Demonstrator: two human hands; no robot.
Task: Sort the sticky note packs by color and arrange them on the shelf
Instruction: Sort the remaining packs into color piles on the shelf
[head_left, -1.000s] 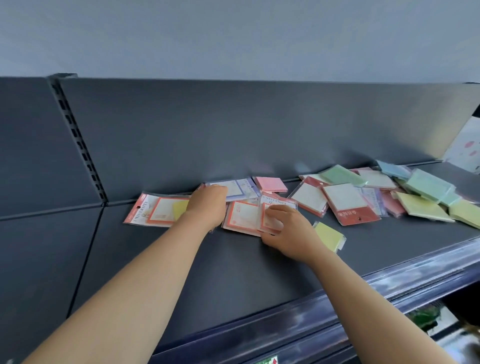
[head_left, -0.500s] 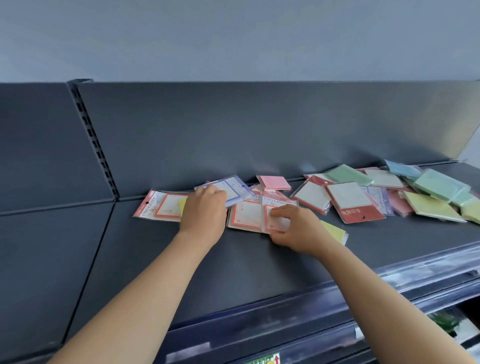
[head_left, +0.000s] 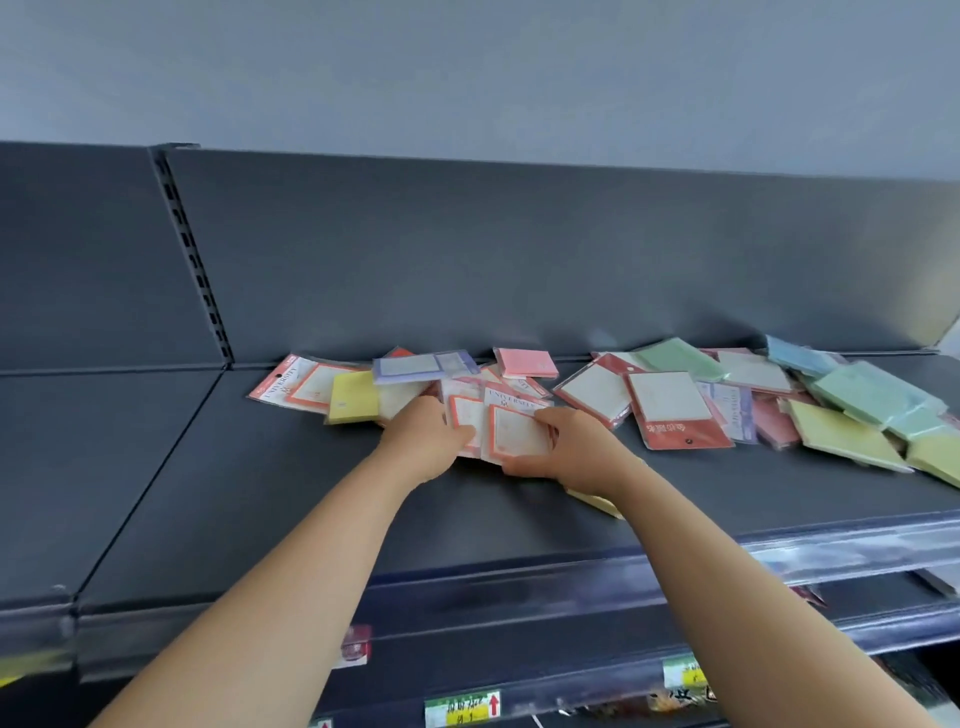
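My feed shows the dark shelf (head_left: 260, 493) holding the sticky note packs (head_left: 872, 392) strewn along its back. My left hand (head_left: 423, 441) grips one orange-framed pack (head_left: 464, 418), thumb on top, and my right hand (head_left: 569, 452) pinches a second orange-framed pack (head_left: 514, 431) overlapping it, thumb above and fingers beneath. I count a third orange-framed pack (head_left: 304, 387) at far left, one yellow pad (head_left: 353, 402) touching it, and two red-backed packs (head_left: 675, 410) rightward.

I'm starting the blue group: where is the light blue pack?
In the head view, the light blue pack lies far right at the back of the shelf, by the back panel, just behind the green packs.
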